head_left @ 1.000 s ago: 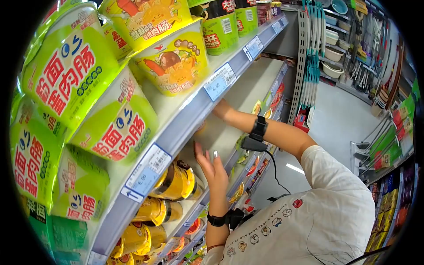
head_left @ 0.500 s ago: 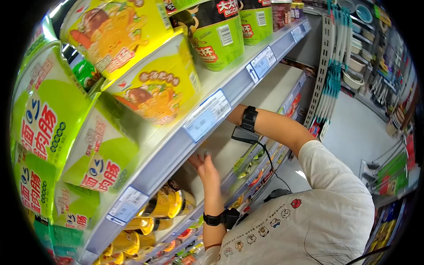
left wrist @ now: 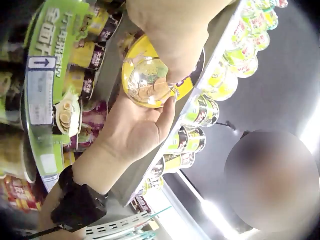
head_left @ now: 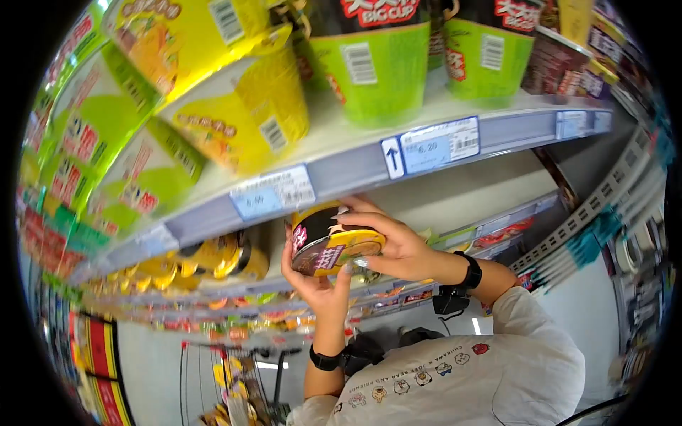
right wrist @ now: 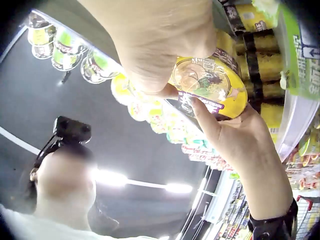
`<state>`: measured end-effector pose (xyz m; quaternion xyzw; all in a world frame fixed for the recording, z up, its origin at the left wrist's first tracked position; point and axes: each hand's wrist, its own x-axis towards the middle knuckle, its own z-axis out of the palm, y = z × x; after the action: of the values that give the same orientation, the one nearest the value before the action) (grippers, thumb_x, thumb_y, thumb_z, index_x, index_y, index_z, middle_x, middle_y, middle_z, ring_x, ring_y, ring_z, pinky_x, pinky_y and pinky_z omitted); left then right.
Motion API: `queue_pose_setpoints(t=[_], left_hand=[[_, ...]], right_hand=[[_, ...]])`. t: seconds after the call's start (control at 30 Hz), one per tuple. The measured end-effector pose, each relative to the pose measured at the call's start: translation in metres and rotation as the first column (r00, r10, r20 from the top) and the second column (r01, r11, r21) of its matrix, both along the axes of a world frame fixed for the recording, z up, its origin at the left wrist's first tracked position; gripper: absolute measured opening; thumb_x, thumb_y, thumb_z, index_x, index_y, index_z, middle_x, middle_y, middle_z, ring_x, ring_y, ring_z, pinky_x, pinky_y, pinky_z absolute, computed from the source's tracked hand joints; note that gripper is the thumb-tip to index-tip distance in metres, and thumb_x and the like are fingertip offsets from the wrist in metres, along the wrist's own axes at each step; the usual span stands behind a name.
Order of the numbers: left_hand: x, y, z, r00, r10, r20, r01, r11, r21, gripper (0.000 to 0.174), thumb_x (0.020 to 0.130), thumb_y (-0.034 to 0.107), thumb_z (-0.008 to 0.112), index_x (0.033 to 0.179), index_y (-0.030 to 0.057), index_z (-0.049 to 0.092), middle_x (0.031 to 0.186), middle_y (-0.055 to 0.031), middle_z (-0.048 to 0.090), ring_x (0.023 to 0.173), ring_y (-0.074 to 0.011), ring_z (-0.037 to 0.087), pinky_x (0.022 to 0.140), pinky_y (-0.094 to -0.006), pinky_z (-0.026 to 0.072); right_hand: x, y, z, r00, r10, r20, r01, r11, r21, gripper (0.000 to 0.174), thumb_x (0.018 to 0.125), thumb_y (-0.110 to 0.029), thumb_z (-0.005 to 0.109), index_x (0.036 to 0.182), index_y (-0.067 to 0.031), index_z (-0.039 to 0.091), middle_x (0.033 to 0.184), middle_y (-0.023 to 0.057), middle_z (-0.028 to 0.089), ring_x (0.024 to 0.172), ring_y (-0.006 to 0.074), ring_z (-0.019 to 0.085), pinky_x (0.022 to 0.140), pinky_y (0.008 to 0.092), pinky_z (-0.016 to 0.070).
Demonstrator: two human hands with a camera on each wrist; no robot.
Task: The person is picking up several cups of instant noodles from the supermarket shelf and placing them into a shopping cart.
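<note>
A yellow and black instant noodle cup [head_left: 321, 245] is held between both hands just under the front edge of the upper shelf, tipped so its printed lid faces the person. My left hand [head_left: 312, 284] grips it from the left and below, thumb at the lid's lower rim. From the right, my right hand [head_left: 405, 250] holds the cup with fingers over its upper side and thumb by the lid. In the right wrist view the lid [right wrist: 202, 82] shows a picture of noodles; the right hand covers part of the cup there.
Above the hands runs a shelf edge [head_left: 341, 170] with price tags, carrying green noodle cups [head_left: 369, 78] and yellow noodle cups [head_left: 241, 121]. More yellow and black cups [head_left: 227, 259] stand on the shelf behind, to the left. A shopping cart [head_left: 234, 376] is at lower left.
The right hand has come out from deep in the lower shelf, and the noodle cup is now in both hands near the shelf front. The head view has swung round to the left.
</note>
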<state>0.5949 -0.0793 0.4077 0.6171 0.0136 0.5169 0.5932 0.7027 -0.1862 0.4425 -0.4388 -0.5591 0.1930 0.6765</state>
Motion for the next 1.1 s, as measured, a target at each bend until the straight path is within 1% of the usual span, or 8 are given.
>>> queue_pose_setpoints(t=[0.17,0.43,0.53,0.7,0.8,0.83,1.0,1.1], left_hand=[[-0.045,-0.018,0.004,0.985,0.172,-0.015,-0.167,0.971,0.172,0.090,0.062,0.000,0.075,0.131,0.0089,0.018,0.143,-0.0217,0.012,0.124,-0.0299,0.034,0.097,-0.0386,0.0415],[-0.163,-0.030,-0.008,0.838,0.537,-0.102,-0.519,0.840,0.159,0.073,0.070,0.003,0.070,0.129,0.0006,0.027,0.140,-0.0212,0.024,0.121,-0.0267,0.039,0.095,-0.0336,0.0400],[-0.229,-0.033,-0.015,0.752,0.644,-0.139,-0.627,0.764,0.150,0.064,0.076,0.003,0.065,0.128,-0.0008,0.027,0.138,-0.0217,0.028,0.117,-0.0264,0.044,0.095,-0.0343,0.0401],[-0.355,-0.046,-0.032,0.592,0.762,-0.265,-0.765,0.634,0.114,0.049,0.087,0.012,0.050,0.129,-0.0032,0.031,0.122,-0.0191,0.046,0.108,-0.0230,0.050,0.091,-0.0318,0.0403],[-0.423,-0.057,-0.047,0.496,0.765,-0.411,-0.830,0.556,0.034,0.043,0.087,0.013,0.045,0.128,0.0027,0.035,0.108,-0.0149,0.056,0.098,-0.0199,0.054,0.088,-0.0295,0.0398],[-0.446,-0.061,-0.053,0.461,0.752,-0.471,-0.846,0.533,0.023,0.044,0.087,0.014,0.046,0.128,0.0023,0.035,0.109,-0.0165,0.056,0.098,-0.0220,0.055,0.087,-0.0304,0.0410],[-0.544,-0.079,-0.088,0.259,0.664,-0.702,-0.911,0.410,0.052,0.047,0.086,0.018,0.050,0.128,0.0016,0.034,0.112,-0.0218,0.054,0.100,-0.0311,0.056,0.084,-0.0339,0.0432],[-0.577,-0.087,-0.086,0.154,0.589,-0.793,-0.920,0.378,0.101,0.044,0.087,0.019,0.048,0.126,0.0048,0.036,0.099,-0.0231,0.060,0.091,-0.0336,0.060,0.079,-0.0359,0.0451]], right_hand=[[-0.027,-0.013,-0.005,0.978,0.072,0.197,-0.101,0.985,0.140,0.056,0.073,0.002,0.054,0.127,-0.0061,0.043,0.144,0.0139,0.021,0.136,0.0316,-0.002,0.107,0.0450,0.0053],[-0.129,0.017,-0.023,0.830,0.532,-0.166,-0.518,0.847,0.123,0.058,0.075,0.002,0.052,0.131,-0.0035,0.037,0.147,0.0099,0.013,0.137,0.0237,-0.010,0.108,0.0391,0.0094],[-0.185,0.037,-0.037,0.819,0.567,-0.088,-0.565,0.824,0.051,0.058,0.076,-0.003,0.053,0.132,-0.0041,0.036,0.147,0.0102,0.013,0.137,0.0223,-0.009,0.108,0.0390,0.0105],[-0.311,0.059,-0.069,0.655,0.664,-0.360,-0.720,0.693,-0.030,0.063,0.075,0.001,0.051,0.134,-0.0051,0.032,0.145,0.0089,0.016,0.135,0.0193,0.014,0.107,0.0319,0.0167],[-0.383,0.065,-0.091,0.572,0.610,-0.548,-0.779,0.613,-0.131,0.064,0.074,0.005,0.050,0.134,-0.0055,0.032,0.140,0.0089,0.028,0.128,0.0183,0.029,0.103,0.0308,0.0250],[-0.407,0.061,-0.082,0.542,0.550,-0.635,-0.800,0.569,-0.189,0.060,0.076,0.005,0.048,0.133,-0.0058,0.032,0.129,0.0084,0.041,0.115,0.0161,0.044,0.096,0.0285,0.0345],[-0.501,0.068,-0.119,0.434,0.490,-0.756,-0.879,0.413,-0.237,0.048,0.082,0.002,0.045,0.129,-0.0042,0.035,0.113,0.0084,0.051,0.104,0.0153,0.052,0.089,0.0288,0.0419],[-0.536,0.077,-0.143,0.386,0.435,-0.813,-0.913,0.310,-0.267,0.041,0.083,0.000,0.045,0.124,-0.0008,0.038,0.111,0.0111,0.052,0.102,0.0181,0.053,0.088,0.0310,0.0435]])
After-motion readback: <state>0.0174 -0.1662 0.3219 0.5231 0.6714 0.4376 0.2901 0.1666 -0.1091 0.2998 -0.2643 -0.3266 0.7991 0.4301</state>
